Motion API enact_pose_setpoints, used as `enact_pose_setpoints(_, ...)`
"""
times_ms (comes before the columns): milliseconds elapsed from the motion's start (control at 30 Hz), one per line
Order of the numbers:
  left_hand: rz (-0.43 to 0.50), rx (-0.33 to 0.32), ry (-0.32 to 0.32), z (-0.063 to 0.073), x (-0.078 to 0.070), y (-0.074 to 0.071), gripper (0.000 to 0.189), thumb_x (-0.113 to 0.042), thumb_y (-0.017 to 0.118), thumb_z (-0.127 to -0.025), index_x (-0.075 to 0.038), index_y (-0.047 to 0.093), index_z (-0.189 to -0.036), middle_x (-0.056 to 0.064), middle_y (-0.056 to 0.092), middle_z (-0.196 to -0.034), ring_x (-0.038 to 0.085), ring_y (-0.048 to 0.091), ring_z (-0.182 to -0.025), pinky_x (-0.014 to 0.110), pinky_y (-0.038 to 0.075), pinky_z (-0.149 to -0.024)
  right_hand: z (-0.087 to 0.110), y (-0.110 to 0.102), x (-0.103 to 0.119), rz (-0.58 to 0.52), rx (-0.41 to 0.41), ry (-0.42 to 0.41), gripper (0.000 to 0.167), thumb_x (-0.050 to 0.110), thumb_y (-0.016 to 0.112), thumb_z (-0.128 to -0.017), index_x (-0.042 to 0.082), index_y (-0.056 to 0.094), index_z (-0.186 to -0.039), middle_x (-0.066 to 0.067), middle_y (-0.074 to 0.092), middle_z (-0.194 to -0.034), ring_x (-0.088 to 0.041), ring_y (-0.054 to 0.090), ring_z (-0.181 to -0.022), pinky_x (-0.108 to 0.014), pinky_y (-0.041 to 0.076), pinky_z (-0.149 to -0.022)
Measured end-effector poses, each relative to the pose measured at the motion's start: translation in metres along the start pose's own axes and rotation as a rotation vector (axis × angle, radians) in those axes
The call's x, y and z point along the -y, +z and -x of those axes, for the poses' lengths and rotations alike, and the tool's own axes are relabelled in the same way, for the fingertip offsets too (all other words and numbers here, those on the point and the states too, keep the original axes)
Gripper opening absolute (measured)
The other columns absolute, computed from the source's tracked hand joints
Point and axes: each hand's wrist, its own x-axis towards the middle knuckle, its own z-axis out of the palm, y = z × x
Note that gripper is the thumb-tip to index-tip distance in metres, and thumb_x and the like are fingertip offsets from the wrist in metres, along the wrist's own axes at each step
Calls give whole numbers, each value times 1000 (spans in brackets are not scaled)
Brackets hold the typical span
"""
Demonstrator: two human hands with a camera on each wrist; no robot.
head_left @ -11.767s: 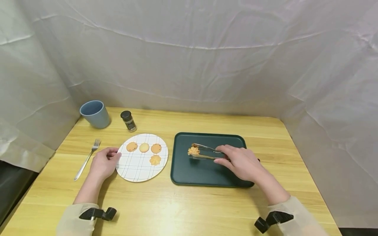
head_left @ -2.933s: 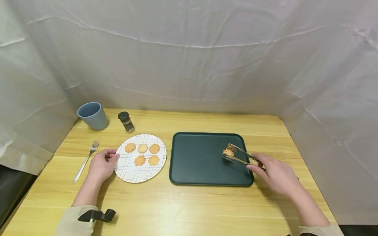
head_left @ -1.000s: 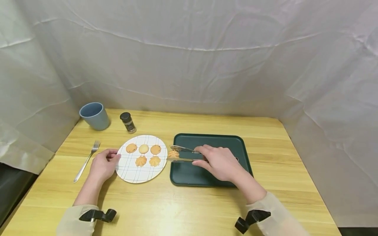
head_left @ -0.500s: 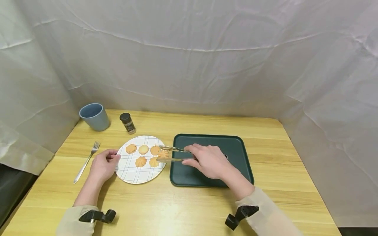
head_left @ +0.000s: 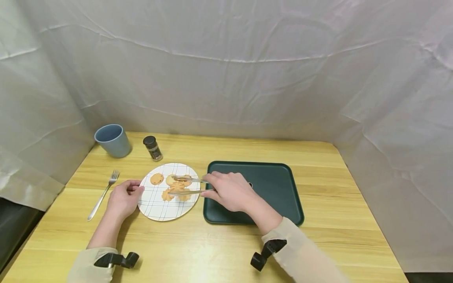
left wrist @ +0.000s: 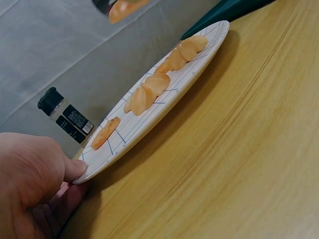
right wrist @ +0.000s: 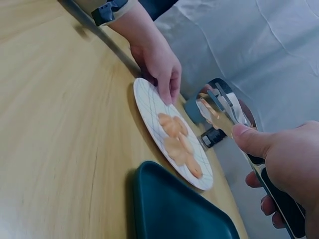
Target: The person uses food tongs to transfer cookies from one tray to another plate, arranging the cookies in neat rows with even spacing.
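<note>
My left hand [head_left: 122,198] pinches the left rim of a white plate with a grid pattern [head_left: 155,210]; in the left wrist view the thumb [left wrist: 75,169] lies over the rim. My right hand [head_left: 231,190] grips metal tongs [head_left: 189,192] with a black handle part [right wrist: 281,199]. A flower-shaped cookie [head_left: 178,186] is between the tong tips, held above the plate, as the left wrist view shows the cookie [left wrist: 125,9] well clear of it. On the plate lie round cookies [head_left: 157,179] in a back row and two flower-shaped cookies [head_left: 167,195] in front, partly hidden by the tongs.
Right of the plate lies a dark green tray [head_left: 272,188] with nothing on its visible part, partly under the right forearm. A blue-grey cup [head_left: 113,141] and a black-capped spice jar [head_left: 153,148] stand behind. A fork [head_left: 104,194] lies at the left. Fabric walls [head_left: 226,90] enclose the table.
Over the last second my right hand has carried the tongs and cookie left from the tray's edge to above the plate. Earlier, another flower cookie came onto the plate. The left hand stays put.
</note>
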Motion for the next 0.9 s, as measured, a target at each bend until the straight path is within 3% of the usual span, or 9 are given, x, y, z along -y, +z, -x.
enact_pose_setpoints(267, 1, -1, -1, 0, 1, 0, 37, -25, 59, -108, 1, 65, -134, 18, 64, -115, 31, 59, -101, 40, 44, -84, -20, 12, 14, 8, 50, 10, 54, 57, 51, -108, 22, 61, -148, -2, 65, -142, -22, 72, -93, -32, 51, -61)
enact_pose_setpoints(533, -4, 3, 8, 0, 2, 0, 38, -26, 59, -108, 1, 66, -133, 17, 65, -114, 30, 59, -101, 40, 44, -84, -36, 27, 24, 13, 80, 16, 54, 58, 50, -108, 25, 59, -150, 2, 68, -137, -19, 70, -85, -32, 49, -60)
enact_pose_setpoints(800, -10, -5, 17, 1, 0, -2, 38, -26, 60, -108, 1, 66, -133, 18, 66, -113, 31, 60, -101, 41, 44, -84, -50, 38, 32, 39, 91, 9, 55, 59, 49, -108, 25, 58, -150, 4, 65, -143, -20, 71, -104, -36, 53, -71)
enact_pose_setpoints(900, -5, 1, 18, 2, 0, -3, 38, -26, 60, -108, 2, 66, -132, 18, 66, -114, 31, 61, -101, 41, 45, -84, -54, 42, 33, 46, 99, 9, 55, 60, 48, -108, 26, 58, -150, 4, 65, -143, -20, 71, -104, -36, 53, -70)
